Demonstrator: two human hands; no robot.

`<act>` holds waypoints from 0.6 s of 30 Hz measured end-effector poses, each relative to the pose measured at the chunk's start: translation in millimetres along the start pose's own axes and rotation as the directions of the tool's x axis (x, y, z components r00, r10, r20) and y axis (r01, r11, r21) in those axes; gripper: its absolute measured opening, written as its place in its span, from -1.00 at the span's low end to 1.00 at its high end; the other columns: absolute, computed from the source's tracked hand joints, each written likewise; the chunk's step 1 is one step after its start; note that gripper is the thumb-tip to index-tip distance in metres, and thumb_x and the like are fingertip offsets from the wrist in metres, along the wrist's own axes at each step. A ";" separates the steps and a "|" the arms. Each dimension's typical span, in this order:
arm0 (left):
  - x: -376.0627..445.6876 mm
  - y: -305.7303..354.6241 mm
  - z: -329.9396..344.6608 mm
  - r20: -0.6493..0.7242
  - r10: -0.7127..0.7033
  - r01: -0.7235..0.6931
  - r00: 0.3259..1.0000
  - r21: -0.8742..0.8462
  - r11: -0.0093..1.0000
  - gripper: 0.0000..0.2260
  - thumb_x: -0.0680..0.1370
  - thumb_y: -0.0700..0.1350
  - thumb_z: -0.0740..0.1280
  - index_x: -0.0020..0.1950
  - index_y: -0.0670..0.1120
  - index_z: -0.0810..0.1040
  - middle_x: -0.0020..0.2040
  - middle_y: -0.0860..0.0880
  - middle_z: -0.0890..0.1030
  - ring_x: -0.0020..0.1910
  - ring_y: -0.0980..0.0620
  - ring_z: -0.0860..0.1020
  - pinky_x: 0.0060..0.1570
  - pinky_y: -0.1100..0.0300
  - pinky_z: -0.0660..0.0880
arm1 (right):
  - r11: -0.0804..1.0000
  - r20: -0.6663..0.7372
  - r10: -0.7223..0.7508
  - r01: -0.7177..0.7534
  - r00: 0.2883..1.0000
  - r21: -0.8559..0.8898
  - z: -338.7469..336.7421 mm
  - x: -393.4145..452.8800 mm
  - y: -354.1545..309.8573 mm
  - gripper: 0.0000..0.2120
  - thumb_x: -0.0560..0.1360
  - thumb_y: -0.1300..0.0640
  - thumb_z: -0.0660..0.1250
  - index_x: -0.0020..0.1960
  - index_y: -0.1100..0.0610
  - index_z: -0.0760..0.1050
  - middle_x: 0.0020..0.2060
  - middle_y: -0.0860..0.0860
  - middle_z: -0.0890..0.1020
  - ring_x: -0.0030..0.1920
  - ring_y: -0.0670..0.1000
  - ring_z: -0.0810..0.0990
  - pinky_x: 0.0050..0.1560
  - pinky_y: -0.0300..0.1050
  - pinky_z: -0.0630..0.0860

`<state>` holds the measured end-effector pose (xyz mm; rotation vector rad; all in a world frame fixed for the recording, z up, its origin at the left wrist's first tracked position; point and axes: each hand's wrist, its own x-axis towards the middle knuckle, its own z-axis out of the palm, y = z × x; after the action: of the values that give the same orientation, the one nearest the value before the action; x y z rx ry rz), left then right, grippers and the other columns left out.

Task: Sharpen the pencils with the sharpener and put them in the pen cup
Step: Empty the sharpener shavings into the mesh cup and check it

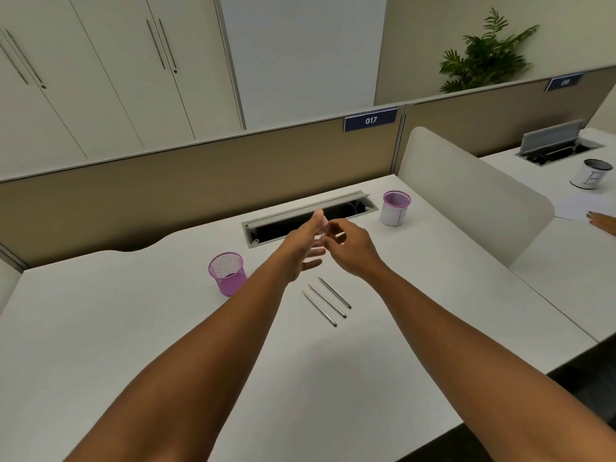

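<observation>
My left hand point(305, 245) and my right hand point(350, 250) meet in the air above the white desk, just in front of the cable tray. A small pink sharpener point(322, 224) sits pinched at my left thumb tip, while the lower fingers of that hand are spread. My right fingers are curled around a thin pale shaft point(340, 234), seemingly a pencil, pointing at the sharpener. Three silver pencils point(328, 301) lie side by side on the desk below the hands. The pink mesh pen cup point(228, 275) stands upright to their left.
A white cup with a purple rim point(395, 208) stands at the back right beside the open cable tray point(283, 216). A rounded white divider point(466, 195) borders the desk on the right. Beyond it another person's hand point(603, 221) rests on the neighbouring desk.
</observation>
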<state>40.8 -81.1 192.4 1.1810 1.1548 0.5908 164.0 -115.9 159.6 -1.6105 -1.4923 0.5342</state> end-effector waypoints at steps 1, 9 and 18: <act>3.1 0.1 1.7 -0.015 0.032 -0.032 0.999 0.023 0.999 -0.60 0.58 0.29 0.15 -0.03 0.02 0.59 0.08 0.00 0.59 0.13 -0.01 0.54 0.11 0.07 0.52 | 1.000 0.014 0.009 -0.009 1.000 0.001 -2.4 0.5 3.3 -0.78 0.54 0.14 0.35 0.16 0.15 0.50 -0.02 0.01 0.61 -0.08 -0.09 0.55 -0.20 -0.47 0.38; 37.6 -10.3 26.2 0.017 0.341 -0.318 0.940 0.409 0.855 -0.64 0.59 0.21 0.20 0.08 -0.01 0.62 -0.03 0.05 0.66 0.00 0.05 0.62 0.00 0.10 0.57 | 0.994 0.148 0.107 -0.108 0.983 -0.001 -28.7 8.6 34.7 -0.74 0.59 0.17 0.28 0.26 0.20 0.46 0.13 0.10 0.60 0.04 -0.01 0.55 -0.02 -0.21 0.46; 78.9 0.4 71.1 0.055 0.450 -0.368 0.891 0.669 0.646 -0.62 0.63 0.19 0.10 0.12 -0.02 0.58 -0.02 0.06 0.63 -0.03 0.08 0.60 -0.01 0.13 0.53 | 0.988 0.253 0.144 -0.153 0.957 0.016 -75.6 38.6 72.7 -0.77 0.59 0.11 0.27 0.21 0.16 0.47 0.01 0.06 0.60 0.00 0.04 0.59 0.08 0.01 0.60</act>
<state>133.8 -41.9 159.5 2.1021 1.2446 0.6068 273.6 -95.8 151.3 -1.6837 -1.5411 0.8730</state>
